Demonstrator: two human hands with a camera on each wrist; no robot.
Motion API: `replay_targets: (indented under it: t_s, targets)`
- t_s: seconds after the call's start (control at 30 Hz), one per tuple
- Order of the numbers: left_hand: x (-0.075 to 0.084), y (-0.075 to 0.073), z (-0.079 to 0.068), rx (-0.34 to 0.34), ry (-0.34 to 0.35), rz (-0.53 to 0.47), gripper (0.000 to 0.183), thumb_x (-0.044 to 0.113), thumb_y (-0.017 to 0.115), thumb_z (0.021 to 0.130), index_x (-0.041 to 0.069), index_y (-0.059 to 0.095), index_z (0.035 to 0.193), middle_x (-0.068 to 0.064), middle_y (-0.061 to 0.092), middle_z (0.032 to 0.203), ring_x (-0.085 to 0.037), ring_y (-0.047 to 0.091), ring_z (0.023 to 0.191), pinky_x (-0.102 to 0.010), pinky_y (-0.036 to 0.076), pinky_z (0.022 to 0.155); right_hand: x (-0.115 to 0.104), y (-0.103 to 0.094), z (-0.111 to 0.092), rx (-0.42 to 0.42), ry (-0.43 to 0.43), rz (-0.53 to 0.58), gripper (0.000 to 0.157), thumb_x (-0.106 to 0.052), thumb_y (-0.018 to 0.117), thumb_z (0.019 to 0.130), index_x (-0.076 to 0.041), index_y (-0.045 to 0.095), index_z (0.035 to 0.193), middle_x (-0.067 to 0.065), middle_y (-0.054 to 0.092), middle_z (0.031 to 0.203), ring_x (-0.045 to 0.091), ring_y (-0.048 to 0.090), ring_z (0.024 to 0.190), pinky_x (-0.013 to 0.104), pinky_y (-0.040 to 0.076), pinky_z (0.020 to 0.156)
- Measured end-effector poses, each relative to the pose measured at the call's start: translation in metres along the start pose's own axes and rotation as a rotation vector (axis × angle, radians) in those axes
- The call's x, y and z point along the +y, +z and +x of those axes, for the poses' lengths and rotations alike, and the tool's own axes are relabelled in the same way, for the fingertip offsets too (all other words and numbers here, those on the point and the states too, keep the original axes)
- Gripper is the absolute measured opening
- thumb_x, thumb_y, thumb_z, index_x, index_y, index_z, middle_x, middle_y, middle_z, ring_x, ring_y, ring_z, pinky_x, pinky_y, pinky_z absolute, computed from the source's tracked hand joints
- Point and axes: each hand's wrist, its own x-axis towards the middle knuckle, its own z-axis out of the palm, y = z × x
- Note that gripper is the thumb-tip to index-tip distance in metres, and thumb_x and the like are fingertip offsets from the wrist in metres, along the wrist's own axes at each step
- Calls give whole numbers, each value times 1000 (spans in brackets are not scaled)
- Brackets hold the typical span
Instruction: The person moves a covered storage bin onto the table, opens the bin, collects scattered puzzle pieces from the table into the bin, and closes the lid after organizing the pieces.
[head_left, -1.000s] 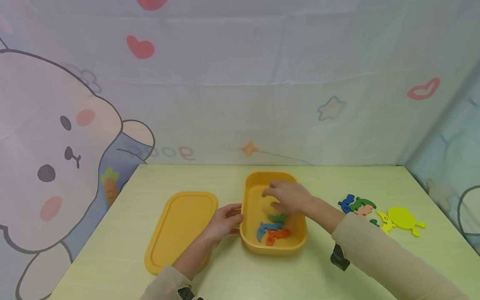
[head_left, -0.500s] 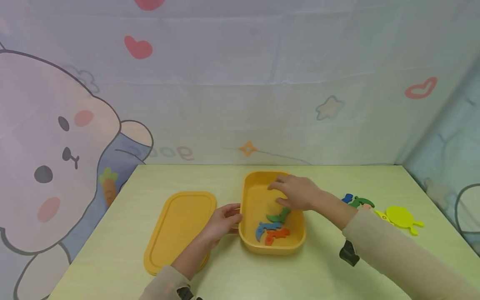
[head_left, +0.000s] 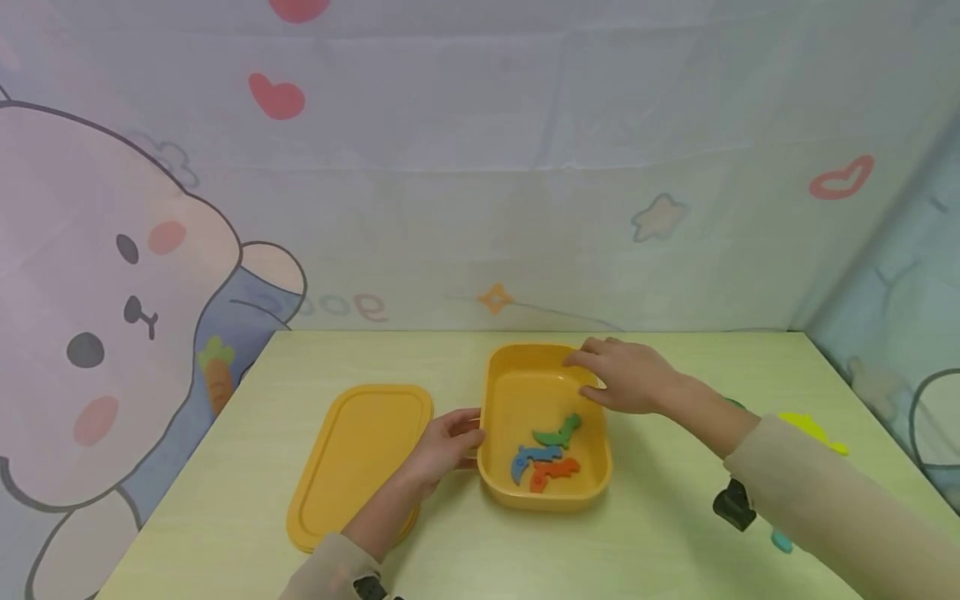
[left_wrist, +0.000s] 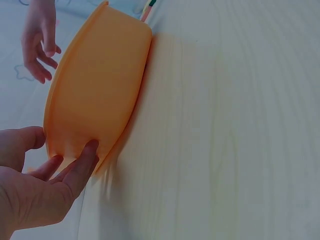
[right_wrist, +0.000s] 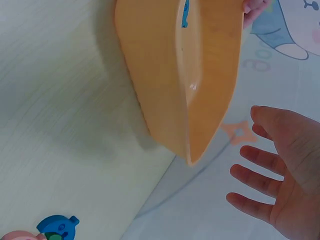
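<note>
A yellow-orange plastic bin [head_left: 491,487] stands mid-table. Green [head_left: 558,432], blue [head_left: 536,460] and orange-red [head_left: 553,472] animal-shaped pieces lie in its near half. My left hand [head_left: 448,446] touches the bin's left outer wall; in the left wrist view its fingertips [left_wrist: 91,145] rest against the wall and the thumb is by the rim. My right hand [head_left: 628,377] hovers over the bin's right rim with its fingers spread. Nothing is in that hand [right_wrist: 280,175] in the right wrist view.
A flat yellow lid [head_left: 363,458] lies left of the bin. My right sleeve partly hides more pieces at right, among them a bright yellow piece [head_left: 813,429] and a teal piece [head_left: 782,541]. A blue piece [right_wrist: 59,227] shows in the right wrist view.
My right hand has moved right and up, from inside the bin to above its right rim. The green piece is now in full view. The left hand stays at the wall.
</note>
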Motion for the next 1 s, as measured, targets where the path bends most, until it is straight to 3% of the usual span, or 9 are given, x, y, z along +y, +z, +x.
replay_targets:
  t_s: [0.27, 0.57, 1.0]
  targets:
    - [-1, -1, -1, -10, 16, -4, 46, 12, 50, 94, -2, 39, 136, -24, 47, 131, -34, 57, 108, -39, 55, 79, 14, -1, -16, 17, 37, -3, 36, -27, 66, 84, -14, 60, 117, 7, 58, 108, 22, 57, 84, 31, 50, 61]
    - [-1, 0, -1, 0, 9, 1, 47, 12, 51, 93, -2, 39, 136, -24, 47, 131, -33, 57, 107, -39, 55, 79, 36, -1, -32, 2, 141, 43, 34, -25, 65, 85, -10, 60, 116, 10, 58, 104, 24, 58, 83, 36, 53, 62]
    - [-2, 0, 0, 1, 9, 0, 46, 12, 51, 93, -2, 40, 136, -25, 47, 131, -32, 58, 106, -39, 55, 79, 59, 18, -49, -10, 228, 38, 35, -26, 65, 84, -6, 61, 112, 14, 59, 99, 25, 57, 76, 39, 52, 62]
